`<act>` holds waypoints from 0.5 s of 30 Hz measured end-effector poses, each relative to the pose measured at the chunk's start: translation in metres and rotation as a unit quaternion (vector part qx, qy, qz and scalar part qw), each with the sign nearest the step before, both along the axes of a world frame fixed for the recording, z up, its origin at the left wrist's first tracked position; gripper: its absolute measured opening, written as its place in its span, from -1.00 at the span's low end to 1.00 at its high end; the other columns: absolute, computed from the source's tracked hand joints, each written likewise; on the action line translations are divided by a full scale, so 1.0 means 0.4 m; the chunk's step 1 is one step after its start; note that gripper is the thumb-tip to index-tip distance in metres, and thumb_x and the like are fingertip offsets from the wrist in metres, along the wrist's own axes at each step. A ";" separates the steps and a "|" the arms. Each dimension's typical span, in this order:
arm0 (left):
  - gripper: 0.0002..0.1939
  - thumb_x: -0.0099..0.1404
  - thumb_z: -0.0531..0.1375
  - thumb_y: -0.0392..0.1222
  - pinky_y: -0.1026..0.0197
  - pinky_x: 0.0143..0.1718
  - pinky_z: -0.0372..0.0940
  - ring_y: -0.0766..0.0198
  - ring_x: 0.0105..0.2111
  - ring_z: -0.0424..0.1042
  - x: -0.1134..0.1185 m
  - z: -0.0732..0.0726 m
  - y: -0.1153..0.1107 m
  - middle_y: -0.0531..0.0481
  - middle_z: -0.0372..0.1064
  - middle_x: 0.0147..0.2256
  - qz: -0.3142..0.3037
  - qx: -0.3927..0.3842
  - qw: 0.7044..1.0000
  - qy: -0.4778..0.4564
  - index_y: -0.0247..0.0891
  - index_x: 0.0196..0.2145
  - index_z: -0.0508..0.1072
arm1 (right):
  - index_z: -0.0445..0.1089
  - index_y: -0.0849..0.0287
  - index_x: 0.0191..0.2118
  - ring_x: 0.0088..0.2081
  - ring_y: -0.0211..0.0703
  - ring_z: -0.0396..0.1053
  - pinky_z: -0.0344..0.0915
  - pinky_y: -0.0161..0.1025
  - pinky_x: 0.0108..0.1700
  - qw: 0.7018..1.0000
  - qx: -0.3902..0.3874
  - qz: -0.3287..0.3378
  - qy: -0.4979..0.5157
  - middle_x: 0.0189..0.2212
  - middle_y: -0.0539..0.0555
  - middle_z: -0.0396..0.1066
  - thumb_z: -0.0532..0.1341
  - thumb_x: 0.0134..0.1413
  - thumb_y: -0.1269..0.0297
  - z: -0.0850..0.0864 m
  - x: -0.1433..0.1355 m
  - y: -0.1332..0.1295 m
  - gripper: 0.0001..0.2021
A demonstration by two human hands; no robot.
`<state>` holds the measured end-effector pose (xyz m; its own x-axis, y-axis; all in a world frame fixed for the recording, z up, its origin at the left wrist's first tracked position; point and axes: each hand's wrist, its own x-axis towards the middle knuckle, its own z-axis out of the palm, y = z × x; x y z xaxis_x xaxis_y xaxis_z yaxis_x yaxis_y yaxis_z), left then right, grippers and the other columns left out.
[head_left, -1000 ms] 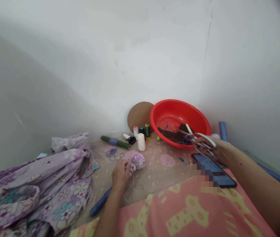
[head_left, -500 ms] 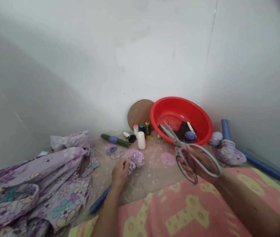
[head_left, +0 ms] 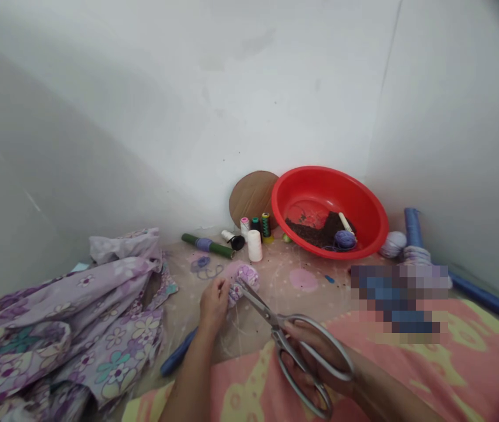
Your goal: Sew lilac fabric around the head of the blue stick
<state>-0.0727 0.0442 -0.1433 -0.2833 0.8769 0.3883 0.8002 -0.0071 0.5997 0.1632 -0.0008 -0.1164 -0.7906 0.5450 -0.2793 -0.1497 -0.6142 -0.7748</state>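
Note:
A small bundle of floral cloth [head_left: 247, 278] lies on the plastic-covered surface, its lower end at the fingertips of my left hand [head_left: 214, 302], which are pinched together on it. My right hand [head_left: 315, 349] grips large grey scissors [head_left: 269, 317] by the handle loops. Their blades point up and left, and the tips are at the cloth bundle, close to my left hand. Whether the blades touch the cloth cannot be made out.
A red basin [head_left: 328, 255] holds dark material and purple yarn. Thread spools [head_left: 255, 246], a green tube [head_left: 218, 250] and a cardboard disc [head_left: 251, 199] stand nearby. Floral fabric [head_left: 112, 328] is piled left; a pink-yellow cloth [head_left: 249, 381] covers the front; a pixelated patch is right.
My right hand has moved left and down with the scissors, bringing the tips from in front of the basin to the cloth bundle. My left hand has stayed nearly in place.

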 end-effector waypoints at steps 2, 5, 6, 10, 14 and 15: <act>-0.68 0.20 -0.08 -0.04 0.35 -0.48 0.10 0.35 -0.49 0.29 0.000 0.001 -0.001 0.04 0.32 -0.53 0.004 0.001 1.000 -0.013 -0.28 -0.47 0.35 | 0.25 0.29 -0.49 -0.81 -0.41 0.11 0.13 -0.44 -0.82 0.999 -0.028 0.019 -0.008 -0.74 -0.07 0.18 0.00 0.00 -0.03 -0.019 -0.010 -0.001 -0.59; -0.68 0.17 -0.05 -0.02 0.36 -0.51 0.11 0.36 -0.54 0.28 0.000 0.004 -0.003 0.07 0.31 -0.56 -0.001 0.011 0.998 -0.060 -0.27 -0.48 0.35 | 0.26 0.30 -0.51 -0.81 -0.40 0.11 0.14 -0.44 -0.81 0.998 -0.047 0.030 -0.005 -0.77 -0.07 0.17 -0.03 0.01 -0.06 -0.038 -0.024 0.001 -0.54; -0.68 0.16 -0.04 -0.01 0.37 -0.52 0.12 0.36 -0.55 0.28 0.000 0.004 -0.003 0.07 0.31 -0.57 -0.002 0.017 0.997 -0.080 -0.28 -0.49 0.36 | 0.27 0.29 -0.51 -0.81 -0.39 0.12 0.14 -0.43 -0.81 0.998 -0.053 0.033 -0.004 -0.78 -0.07 0.17 -0.03 0.01 -0.07 -0.040 -0.028 0.002 -0.54; -0.68 0.13 0.00 0.00 0.36 -0.50 0.16 0.34 -0.53 0.31 -0.001 0.002 0.001 0.03 0.34 -0.55 -0.020 0.037 0.990 -0.134 -0.30 -0.48 0.38 | 0.28 0.28 -0.48 -0.78 -0.37 0.14 0.14 -0.41 -0.80 0.996 -0.086 0.013 0.000 -0.69 -0.03 0.24 -0.02 0.01 -0.04 -0.039 -0.041 0.008 -0.57; -0.67 0.13 0.00 0.00 0.35 -0.47 0.17 0.33 -0.51 0.32 -0.003 -0.002 0.004 0.02 0.35 -0.54 -0.017 0.048 0.990 -0.134 -0.31 -0.47 0.39 | 0.30 0.29 -0.44 -0.76 -0.35 0.17 0.11 -0.42 -0.79 0.996 -0.087 -0.005 0.019 -0.66 0.00 0.28 -0.02 0.02 -0.02 -0.053 -0.050 0.015 -0.58; -0.67 0.13 0.00 0.00 0.35 -0.47 0.17 0.34 -0.52 0.31 -0.004 -0.003 0.005 0.03 0.34 -0.55 -0.017 0.049 0.990 -0.134 -0.30 -0.48 0.39 | 0.31 0.30 -0.44 -0.77 -0.34 0.18 0.10 -0.41 -0.78 0.996 -0.089 0.013 0.014 -0.70 -0.01 0.26 -0.04 0.02 -0.05 -0.059 -0.052 0.018 -0.54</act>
<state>-0.0743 0.0461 -0.1443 -0.3583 0.8499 0.3864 0.6115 -0.0990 0.7850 0.1425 0.0063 -0.1401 -0.8127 0.4682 -0.3470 -0.1528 -0.7458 -0.6485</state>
